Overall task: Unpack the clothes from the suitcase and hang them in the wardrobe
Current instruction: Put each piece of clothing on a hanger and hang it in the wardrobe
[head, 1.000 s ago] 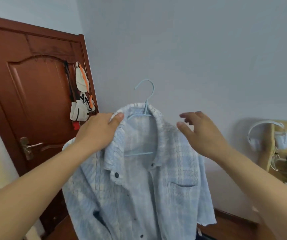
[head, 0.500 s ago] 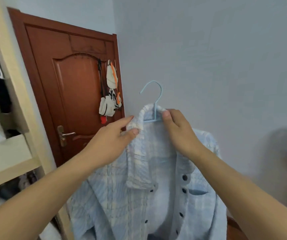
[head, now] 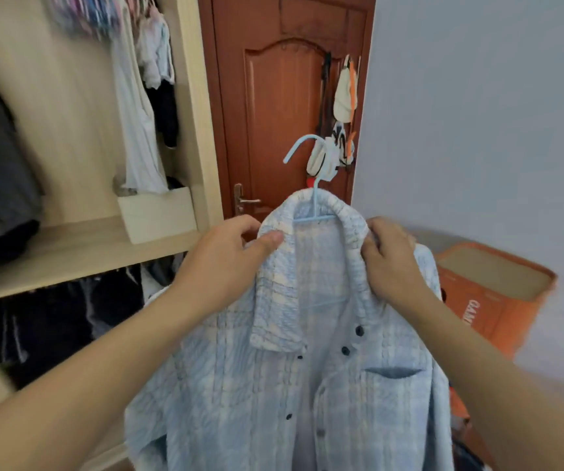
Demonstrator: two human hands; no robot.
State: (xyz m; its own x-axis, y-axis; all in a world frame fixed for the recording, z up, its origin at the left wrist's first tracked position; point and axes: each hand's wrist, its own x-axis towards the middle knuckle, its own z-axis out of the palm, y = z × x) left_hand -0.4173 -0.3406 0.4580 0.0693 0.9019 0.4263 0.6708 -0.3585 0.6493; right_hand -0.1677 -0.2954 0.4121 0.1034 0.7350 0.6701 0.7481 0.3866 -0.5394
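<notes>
Hands grip ribbed pale-blue shirt on curved hanger.

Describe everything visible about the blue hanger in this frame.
The hanger is thin, pale blue, and looks like plastic or coated wire. Its open hook curves up and left in front of the wooden door, catching on nothing. Its shoulders sit inside the collar of the pale blue plaid shirt, a lower bar showing through. The left hand and right hand grip the collar on either side.
</notes>
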